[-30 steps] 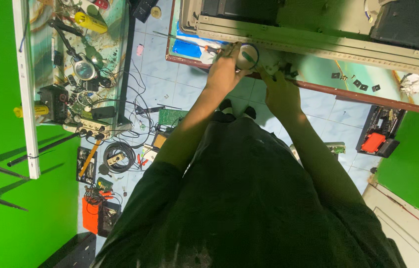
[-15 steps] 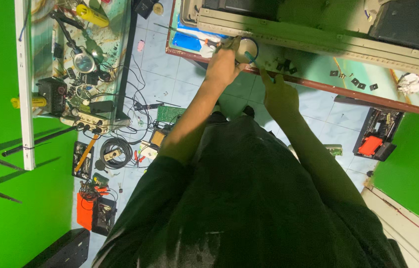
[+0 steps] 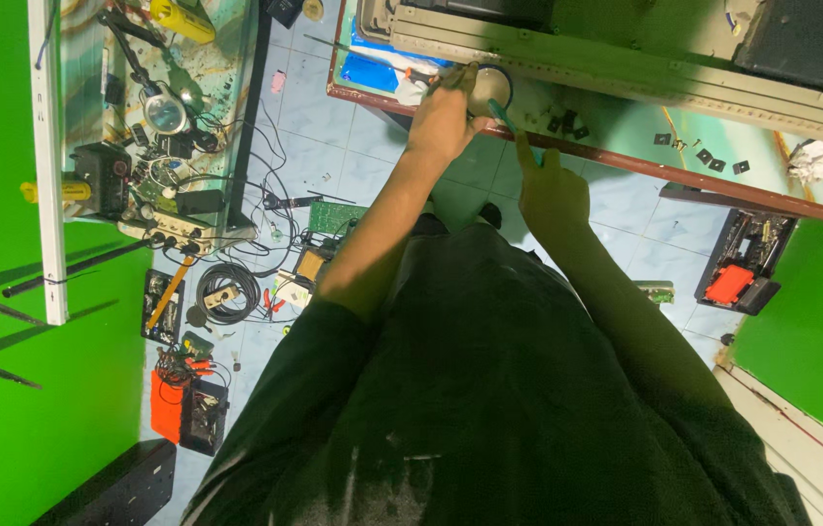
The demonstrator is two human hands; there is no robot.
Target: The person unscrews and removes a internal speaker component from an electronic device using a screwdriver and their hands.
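clamped around a small round pale container (image 3: 487,86) at the table (image 3: 626,161) edge, left hand (image 3: 446,117) holds it, seemingly light and rigid, while right hand (image 3: 550,190) pinches a thin teal tool (image 3: 501,117) beside the container.

A counter (image 3: 626,166) with a dark red edge and a pale green patterned top runs across the upper part of the view. On it lie a long pale metal frame (image 3: 626,68), a blue patch of sheet (image 3: 373,70), several small black clips (image 3: 709,156) scattered apart, and a crumpled white rag (image 3: 814,159) near the far right. A second counter (image 3: 226,88) at the upper left carries a yellow tool (image 3: 181,18), a round lamp (image 3: 166,113) and tangled wires. Below, the pale blue tiled floor (image 3: 353,156) holds a green circuit board (image 3: 337,216), a coil of black cable (image 3: 226,290), an orange box (image 3: 168,407) and an open black case with a red part (image 3: 738,273).
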